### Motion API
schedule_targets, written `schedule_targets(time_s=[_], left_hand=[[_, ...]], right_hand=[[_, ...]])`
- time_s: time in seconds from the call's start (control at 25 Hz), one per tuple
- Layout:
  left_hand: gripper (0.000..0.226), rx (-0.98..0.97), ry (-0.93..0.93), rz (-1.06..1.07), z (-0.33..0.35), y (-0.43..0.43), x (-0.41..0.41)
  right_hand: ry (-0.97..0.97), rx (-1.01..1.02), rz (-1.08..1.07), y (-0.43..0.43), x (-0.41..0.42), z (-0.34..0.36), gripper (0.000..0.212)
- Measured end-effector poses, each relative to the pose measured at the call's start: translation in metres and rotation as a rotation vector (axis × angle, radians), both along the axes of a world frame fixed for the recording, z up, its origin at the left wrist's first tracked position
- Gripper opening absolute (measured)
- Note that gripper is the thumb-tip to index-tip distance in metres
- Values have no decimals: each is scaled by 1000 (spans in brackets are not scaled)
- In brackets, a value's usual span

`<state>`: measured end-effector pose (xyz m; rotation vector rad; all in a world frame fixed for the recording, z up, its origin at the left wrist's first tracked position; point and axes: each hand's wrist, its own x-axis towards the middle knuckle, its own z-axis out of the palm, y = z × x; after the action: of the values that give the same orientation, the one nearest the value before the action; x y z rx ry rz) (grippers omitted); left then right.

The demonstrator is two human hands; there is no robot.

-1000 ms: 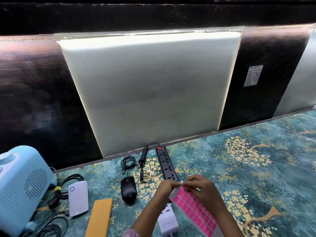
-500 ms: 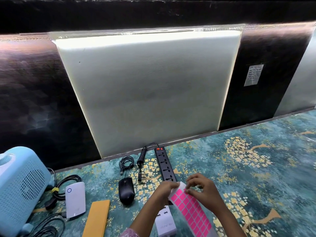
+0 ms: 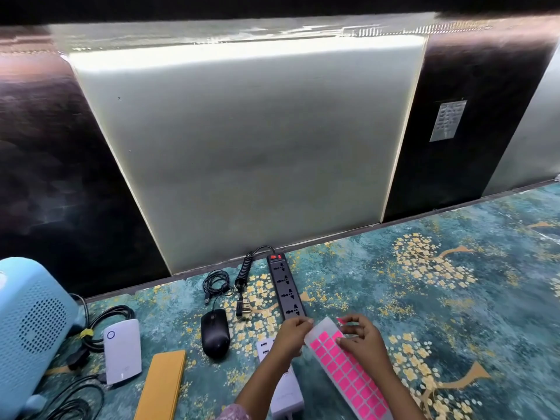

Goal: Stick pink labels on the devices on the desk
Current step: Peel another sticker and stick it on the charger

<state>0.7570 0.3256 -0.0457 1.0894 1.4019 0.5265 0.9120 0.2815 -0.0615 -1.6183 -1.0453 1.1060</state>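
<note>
A teal patterned covering point(image 3: 454, 298) with gold blossom clusters and brown branches spreads across the lower half, running from 7 o'clock to 3 o'clock. Behind it stands a wall of panels: a large pale, glowing panel point(image 3: 251, 147) at 12 o'clock, with dark glossy panels point(image 3: 54, 177) at 9 o'clock and 2 o'clock. A small grey printed sheet point(image 3: 448, 121) is stuck on the dark panel at 2 o'clock. Light glares along the pale panel's top edge.
</note>
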Motion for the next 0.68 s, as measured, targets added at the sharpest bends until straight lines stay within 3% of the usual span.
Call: schedule_targets(time_s=[0.12, 0.36, 0.52, 0.68], left_hand=[[15, 136, 24, 15, -9, -3, -12], [26, 264, 61, 24, -11, -16, -50], [26, 296, 49, 98, -13, -26, -86], [9, 326, 108, 82, -7, -49, -132]], right_hand=[[-239, -29, -82, -1, 5, -16, 34], [-545, 49, -57, -3, -7, -31, 33], [-416, 122, -75, -7, -43, -22, 32], [-188, 152, -82, -22, -104, -13, 32]])
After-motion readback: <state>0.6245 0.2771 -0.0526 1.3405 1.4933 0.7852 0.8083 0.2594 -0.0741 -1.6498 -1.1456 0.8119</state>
